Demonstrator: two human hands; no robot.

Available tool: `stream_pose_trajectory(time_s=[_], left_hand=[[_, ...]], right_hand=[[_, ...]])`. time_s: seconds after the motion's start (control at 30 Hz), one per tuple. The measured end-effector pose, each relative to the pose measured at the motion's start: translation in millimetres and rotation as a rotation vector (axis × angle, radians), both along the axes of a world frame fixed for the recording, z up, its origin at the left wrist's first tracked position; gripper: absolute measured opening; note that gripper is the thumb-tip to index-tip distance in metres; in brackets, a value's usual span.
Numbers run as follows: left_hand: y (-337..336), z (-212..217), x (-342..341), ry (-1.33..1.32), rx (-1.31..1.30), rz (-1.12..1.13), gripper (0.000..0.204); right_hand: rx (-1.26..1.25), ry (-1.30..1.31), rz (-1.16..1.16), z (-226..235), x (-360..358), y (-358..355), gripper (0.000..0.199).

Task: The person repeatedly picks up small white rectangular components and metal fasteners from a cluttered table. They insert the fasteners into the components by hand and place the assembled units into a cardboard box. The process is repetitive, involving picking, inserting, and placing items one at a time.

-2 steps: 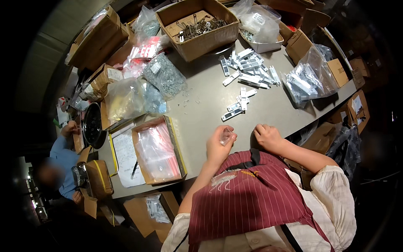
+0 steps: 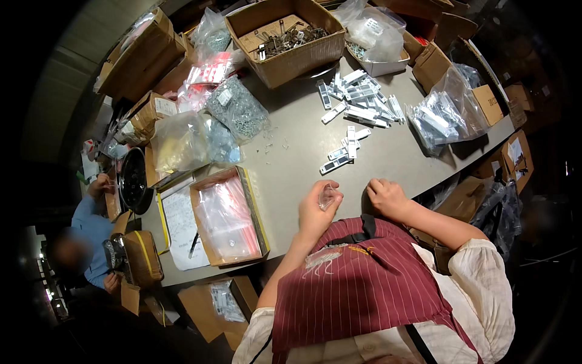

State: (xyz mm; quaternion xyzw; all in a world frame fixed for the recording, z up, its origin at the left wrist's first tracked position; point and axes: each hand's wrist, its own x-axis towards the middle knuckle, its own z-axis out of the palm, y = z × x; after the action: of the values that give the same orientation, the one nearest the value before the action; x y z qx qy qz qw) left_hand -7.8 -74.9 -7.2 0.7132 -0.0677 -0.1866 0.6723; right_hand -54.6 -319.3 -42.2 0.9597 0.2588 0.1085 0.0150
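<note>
My left hand (image 2: 313,210) is at the near edge of the table, its fingers curled around a small clear plastic bag (image 2: 328,198). To its right, my right hand (image 2: 386,197) rests by the same edge with its fingers bent inward; whatever they may hold is hidden. Just beyond both hands lies a small cluster of white and grey slide-like strips (image 2: 351,145), some of them crossed over one another. Farther back is a bigger loose pile of similar strips (image 2: 364,100).
An open carton of small metal parts (image 2: 285,74) stands at the back. On the left are a box of red-edged plastic bags (image 2: 257,233), a bag of screws (image 2: 236,109) and a written sheet (image 2: 182,227). At right sits a bag of strips (image 2: 445,115). A co-worker (image 2: 91,212) is far left.
</note>
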Motion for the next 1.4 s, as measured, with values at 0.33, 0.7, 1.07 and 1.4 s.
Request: stream_pose_trajectory(time_s=[0.33, 0.7, 1.07, 1.4], left_hand=[[4, -6, 6, 0.000, -0.092, -0.039, 0.027], [21, 35, 17, 0.401, -0.186, -0.359, 0.028], [26, 75, 14, 0.578, -0.340, -0.452, 0.027], [22, 72, 19, 0.615, -0.529, -0.244, 0.022]], right_hand=[[0.504, 0.498, -0.188, -15, 30, -12, 0.021], [0.756, 0.474, 0.367, 142, 68, 29, 0.036], [1.259, 1.004, 0.080, 170, 90, 36, 0.020], [1.045, 0.568, 0.273, 132, 89, 53, 0.021]])
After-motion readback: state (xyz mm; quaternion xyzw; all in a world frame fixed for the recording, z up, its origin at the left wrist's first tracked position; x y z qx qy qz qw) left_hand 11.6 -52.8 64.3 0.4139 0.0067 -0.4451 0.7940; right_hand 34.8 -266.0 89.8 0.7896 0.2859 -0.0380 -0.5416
